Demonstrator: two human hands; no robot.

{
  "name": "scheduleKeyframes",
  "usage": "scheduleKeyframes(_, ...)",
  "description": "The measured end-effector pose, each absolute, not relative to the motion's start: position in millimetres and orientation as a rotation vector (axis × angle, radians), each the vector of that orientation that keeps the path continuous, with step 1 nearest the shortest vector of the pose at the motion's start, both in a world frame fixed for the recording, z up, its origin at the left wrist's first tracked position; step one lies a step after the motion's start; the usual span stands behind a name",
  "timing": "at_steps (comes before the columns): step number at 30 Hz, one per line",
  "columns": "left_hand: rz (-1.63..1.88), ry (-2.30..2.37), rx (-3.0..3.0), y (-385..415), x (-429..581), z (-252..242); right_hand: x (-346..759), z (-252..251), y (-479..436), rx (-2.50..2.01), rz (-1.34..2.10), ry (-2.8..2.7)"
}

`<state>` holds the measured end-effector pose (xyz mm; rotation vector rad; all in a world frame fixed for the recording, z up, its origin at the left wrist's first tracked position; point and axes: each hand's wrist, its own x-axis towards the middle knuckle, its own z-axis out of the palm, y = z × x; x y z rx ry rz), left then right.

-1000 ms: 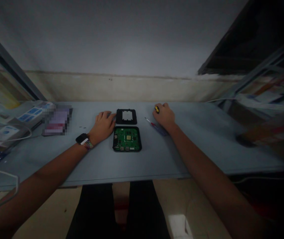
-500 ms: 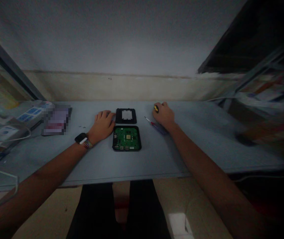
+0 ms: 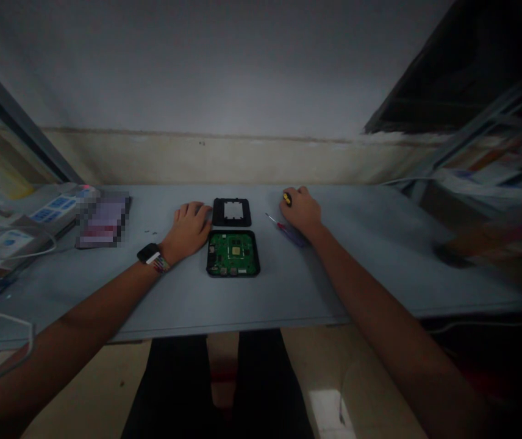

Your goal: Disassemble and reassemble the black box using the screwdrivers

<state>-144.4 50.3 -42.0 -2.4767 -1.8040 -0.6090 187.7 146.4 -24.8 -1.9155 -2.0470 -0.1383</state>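
My left hand (image 3: 188,230) lies palm down on the table, fingers spread, at the left side of a black square lid (image 3: 219,213) with a pale panel. Just below the lid sits an open black case (image 3: 255,271) holding a green circuit board (image 3: 238,259); my left thumb is at its upper left corner. My right hand (image 3: 304,212) rests closed on the table to the right, wrapped round a yellow-and-black tool handle (image 3: 287,199); the rest of that tool is hidden. A screwdriver (image 3: 291,233) with a purplish handle and red collar lies beside that hand.
A phone (image 3: 105,219), partly pixelated, lies at the left beside a white power strip (image 3: 55,210) with cables. Tiny dark bits (image 3: 153,233) lie left of my left hand. Metal shelf frames (image 3: 27,122) rise at the sides, and a wall (image 3: 243,158) closes the back.
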Motion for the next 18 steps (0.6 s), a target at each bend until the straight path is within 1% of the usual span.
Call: scheduleKeyframes(18, -0.587, -1.801, -2.473, 48.4, -143.1, -39.5, 187.8, -24.0, 147.7, -1.92, -0.107, -2.045)
